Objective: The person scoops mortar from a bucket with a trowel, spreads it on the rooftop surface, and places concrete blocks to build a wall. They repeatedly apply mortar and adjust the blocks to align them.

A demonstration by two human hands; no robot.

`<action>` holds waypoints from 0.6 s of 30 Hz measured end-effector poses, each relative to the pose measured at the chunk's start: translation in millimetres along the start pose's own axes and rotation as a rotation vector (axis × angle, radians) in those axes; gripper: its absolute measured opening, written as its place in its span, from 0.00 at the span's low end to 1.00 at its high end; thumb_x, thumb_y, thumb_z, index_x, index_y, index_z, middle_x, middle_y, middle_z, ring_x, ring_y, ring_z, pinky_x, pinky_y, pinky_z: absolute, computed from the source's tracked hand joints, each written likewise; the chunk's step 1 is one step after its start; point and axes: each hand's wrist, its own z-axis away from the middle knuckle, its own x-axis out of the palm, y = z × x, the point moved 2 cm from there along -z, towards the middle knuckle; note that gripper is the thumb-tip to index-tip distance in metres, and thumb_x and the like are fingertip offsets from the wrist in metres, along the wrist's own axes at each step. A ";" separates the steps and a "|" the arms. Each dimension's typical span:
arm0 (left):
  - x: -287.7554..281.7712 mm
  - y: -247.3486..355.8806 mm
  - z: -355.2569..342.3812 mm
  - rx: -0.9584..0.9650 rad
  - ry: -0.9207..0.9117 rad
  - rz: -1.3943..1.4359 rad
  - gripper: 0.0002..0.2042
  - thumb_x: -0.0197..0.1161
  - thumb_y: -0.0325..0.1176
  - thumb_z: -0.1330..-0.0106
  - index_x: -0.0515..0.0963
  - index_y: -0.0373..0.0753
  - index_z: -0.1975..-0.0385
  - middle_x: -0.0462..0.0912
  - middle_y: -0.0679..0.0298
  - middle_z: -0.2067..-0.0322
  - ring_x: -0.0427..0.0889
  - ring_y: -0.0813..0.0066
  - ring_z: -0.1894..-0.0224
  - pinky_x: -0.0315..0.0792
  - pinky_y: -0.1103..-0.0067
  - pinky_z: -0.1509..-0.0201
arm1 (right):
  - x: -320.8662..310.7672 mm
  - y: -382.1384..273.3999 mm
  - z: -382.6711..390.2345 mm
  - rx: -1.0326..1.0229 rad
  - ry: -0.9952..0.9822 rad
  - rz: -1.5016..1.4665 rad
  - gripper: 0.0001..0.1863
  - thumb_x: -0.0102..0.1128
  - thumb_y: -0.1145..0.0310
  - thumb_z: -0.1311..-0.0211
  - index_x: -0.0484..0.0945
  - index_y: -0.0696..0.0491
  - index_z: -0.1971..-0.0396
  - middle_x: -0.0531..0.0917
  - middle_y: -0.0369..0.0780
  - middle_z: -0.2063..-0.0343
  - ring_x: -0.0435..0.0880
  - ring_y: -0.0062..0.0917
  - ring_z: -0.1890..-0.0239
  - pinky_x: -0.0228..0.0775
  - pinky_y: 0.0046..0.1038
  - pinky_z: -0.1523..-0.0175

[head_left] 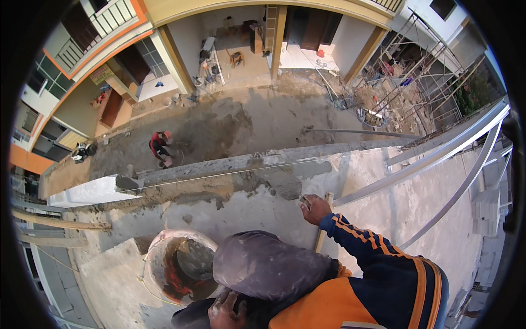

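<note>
Concrete slab spreads below both hands. Beyond them runs a low wall, nearer the right hand than the left hand. A metal beam slants off to the right hand's right. The bucket, holding grey mix, stands ahead and left of the left hand, which rests half open on dark trousers. Wet mortar lies just left of the right hand, whose fingers are curled; what they grip I cannot tell.
</note>
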 end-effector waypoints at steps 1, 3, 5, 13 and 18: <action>-8.8 3.5 -16.0 0.152 0.110 -0.056 0.15 0.65 0.27 0.48 0.79 0.34 0.59 0.81 0.51 0.61 0.80 0.46 0.57 0.74 0.62 0.55 | -0.8 -1.7 2.1 -0.023 -0.015 0.013 0.19 0.59 0.61 0.39 0.79 0.60 0.55 0.83 0.54 0.60 0.83 0.50 0.58 0.75 0.43 0.51; -16.1 6.1 -25.9 0.121 0.112 -0.123 0.15 0.67 0.30 0.52 0.80 0.36 0.62 0.81 0.52 0.64 0.81 0.50 0.60 0.75 0.61 0.55 | 0.2 -5.5 5.9 -0.051 -0.086 0.046 0.18 0.59 0.61 0.39 0.79 0.59 0.56 0.82 0.53 0.60 0.82 0.50 0.59 0.75 0.44 0.52; -18.7 3.8 -28.2 0.084 0.042 -0.118 0.13 0.66 0.31 0.50 0.79 0.36 0.63 0.80 0.53 0.66 0.80 0.50 0.61 0.75 0.62 0.57 | 1.3 -9.4 6.9 -0.084 -0.095 0.054 0.16 0.58 0.61 0.39 0.78 0.58 0.58 0.81 0.53 0.61 0.82 0.51 0.60 0.75 0.45 0.53; -19.7 18.8 -8.7 0.017 0.425 0.025 0.12 0.66 0.24 0.49 0.80 0.36 0.63 0.84 0.53 0.63 0.84 0.52 0.58 0.76 0.68 0.52 | 0.6 -8.8 -10.9 -0.024 -0.102 0.079 0.19 0.58 0.61 0.39 0.80 0.61 0.56 0.83 0.56 0.62 0.83 0.52 0.58 0.74 0.44 0.50; -10.4 51.5 -1.8 0.281 0.830 -0.183 0.11 0.69 0.28 0.50 0.78 0.47 0.67 0.83 0.63 0.53 0.80 0.57 0.45 0.66 0.57 0.34 | -7.0 -5.6 -25.0 0.059 -0.093 0.069 0.20 0.58 0.60 0.40 0.81 0.63 0.58 0.83 0.58 0.63 0.83 0.52 0.57 0.74 0.44 0.49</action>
